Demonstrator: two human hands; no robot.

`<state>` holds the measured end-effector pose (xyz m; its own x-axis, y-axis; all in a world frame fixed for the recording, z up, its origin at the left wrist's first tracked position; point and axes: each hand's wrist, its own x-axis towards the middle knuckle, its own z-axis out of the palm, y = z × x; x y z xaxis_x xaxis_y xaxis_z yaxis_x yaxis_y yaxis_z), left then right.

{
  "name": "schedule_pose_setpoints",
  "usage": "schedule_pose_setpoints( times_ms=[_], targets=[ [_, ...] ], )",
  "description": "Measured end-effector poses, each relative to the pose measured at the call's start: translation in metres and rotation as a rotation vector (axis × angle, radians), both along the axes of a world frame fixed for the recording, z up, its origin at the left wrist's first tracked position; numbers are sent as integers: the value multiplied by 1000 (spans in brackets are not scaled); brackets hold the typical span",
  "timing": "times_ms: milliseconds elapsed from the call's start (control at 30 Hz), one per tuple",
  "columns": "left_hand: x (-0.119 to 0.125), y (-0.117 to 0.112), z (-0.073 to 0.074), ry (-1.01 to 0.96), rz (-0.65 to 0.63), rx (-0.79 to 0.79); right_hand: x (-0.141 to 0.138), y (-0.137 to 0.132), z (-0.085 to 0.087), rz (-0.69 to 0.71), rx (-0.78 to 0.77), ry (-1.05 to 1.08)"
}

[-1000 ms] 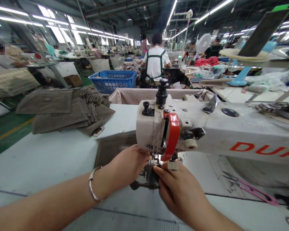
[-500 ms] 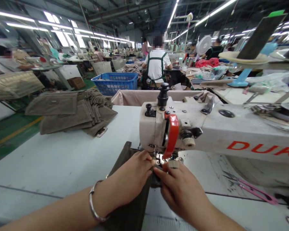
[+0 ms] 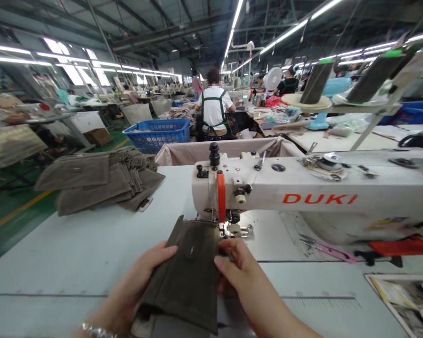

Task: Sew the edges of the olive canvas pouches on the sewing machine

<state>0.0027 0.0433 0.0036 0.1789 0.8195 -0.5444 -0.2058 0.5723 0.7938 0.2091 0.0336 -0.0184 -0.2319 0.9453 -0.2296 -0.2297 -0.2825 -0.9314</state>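
Piece (image 3: 193,281): one, dark grey-brown, folded in layers, small pale mark on its upper face. Lies at the front of the sewing machine (image 3: 254,188), slanting toward the wearer, its far right corner just beside the presser foot (image 3: 227,230); whether the corner reaches under the foot cannot be told.

Left hand (image 3: 141,277): half curled, thumb flat on the left part of the piece, other fingers hidden beneath; holds it by that side. Silvery bracelet (image 3: 98,331) at the wrist.

Right hand (image 3: 241,272): thumb on the right edge of the piece, index finger bent near the foot, remaining fingers curled and partly hidden; pinches that edge.

Machine: white, red "DUKI" lettering, upright red guard (image 3: 221,197) at the head.

Table (image 3: 102,253): pale, ruler markings along the near side. On it, far left, a stack (image 3: 109,178) of similar brown pieces, overlapping, well apart from the hands. To the right, below the machine arm, snips (image 3: 333,251) with pink handles; nearer the right border, a framed picture (image 3: 405,300), cut off.

Beyond: blue basket (image 3: 158,134); pink cloth (image 3: 183,155) behind the machine; co-worker (image 3: 213,110) in white top and green straps, back turned; thread cones (image 3: 317,84), dark, on a stand at upper right.
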Motion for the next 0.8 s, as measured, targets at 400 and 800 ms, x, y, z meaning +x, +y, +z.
schedule_pose_setpoints(
  times_ms=[400,800],
  targets=[
    [-27,-70,6,1119,-93,783,0,-48,-14,263,-236,50],
    [35,-77,-19,1137,-561,1417,37,-95,-47,98,852,-887]
  ],
)
